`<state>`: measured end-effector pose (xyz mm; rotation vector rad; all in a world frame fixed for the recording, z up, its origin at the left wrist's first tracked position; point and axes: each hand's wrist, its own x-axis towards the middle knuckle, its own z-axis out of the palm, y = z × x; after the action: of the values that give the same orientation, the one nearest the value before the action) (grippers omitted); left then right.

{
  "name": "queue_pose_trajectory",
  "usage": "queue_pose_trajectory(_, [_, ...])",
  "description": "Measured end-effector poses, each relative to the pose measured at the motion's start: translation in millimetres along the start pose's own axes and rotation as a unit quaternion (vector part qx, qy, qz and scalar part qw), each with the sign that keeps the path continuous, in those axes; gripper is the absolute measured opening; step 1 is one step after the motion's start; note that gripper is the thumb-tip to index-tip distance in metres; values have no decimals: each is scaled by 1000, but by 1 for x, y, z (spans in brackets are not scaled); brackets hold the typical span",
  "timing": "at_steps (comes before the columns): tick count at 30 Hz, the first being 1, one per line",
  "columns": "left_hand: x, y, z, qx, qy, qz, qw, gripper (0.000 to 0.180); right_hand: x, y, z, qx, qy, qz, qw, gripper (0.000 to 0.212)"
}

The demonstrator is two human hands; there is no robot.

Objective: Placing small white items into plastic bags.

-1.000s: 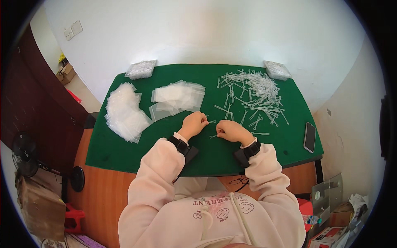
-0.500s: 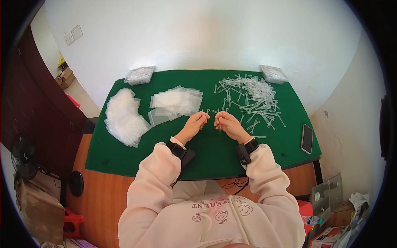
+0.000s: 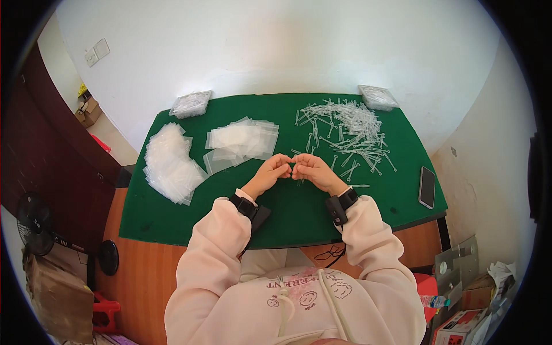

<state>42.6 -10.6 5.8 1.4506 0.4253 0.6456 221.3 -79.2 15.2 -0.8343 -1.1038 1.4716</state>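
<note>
My left hand (image 3: pixel 270 174) and my right hand (image 3: pixel 314 174) meet at the fingertips over the middle of the green table, both with curled fingers. Thin clear plastic looped sticks (image 3: pixel 300 182) poke out below the right hand's fingers. What the left fingers pinch, if anything, is hidden. A big loose heap of the same looped sticks (image 3: pixel 351 123) spreads beyond my right hand, with strays near its fingers. To the left lie a fanned stack of clear zip bags (image 3: pixel 241 140) and a larger whitish pile of bags (image 3: pixel 169 164).
Clear boxes of wrapped contents stand at the back, a left box (image 3: pixel 191 104) and a right box (image 3: pixel 378 98). A phone (image 3: pixel 426 187) lies by the right edge of the green table (image 3: pixel 368 221). A black fan (image 3: pixel 37 224) stands left of the table; a wall rises behind.
My hands have come together until the fingertips touch; they were a little apart before. The looped stick that showed at the left fingertips is out of sight.
</note>
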Motion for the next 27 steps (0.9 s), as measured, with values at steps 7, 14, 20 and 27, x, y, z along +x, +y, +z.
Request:
queue_pose_trajectory(7, [7, -5, -9, 55, 7, -29, 998, 17, 0, -3, -6, -182, 22, 3, 983, 12])
queue_pose_trajectory(14, [52, 5, -5, 339, 39, 109, 934, 12, 0, -20, -59, -450, 323, -181, 813, 14])
queue_pose_trajectory(20, [81, -8, 17, 510, 14, 184, 840, 12, -7, -13, -55, -584, 237, -94, 771, 3])
queue_pose_trajectory(27, [87, -12, 21, 578, -11, 93, 811, 11, -19, -26, -43, -628, 35, -31, 777, 6])
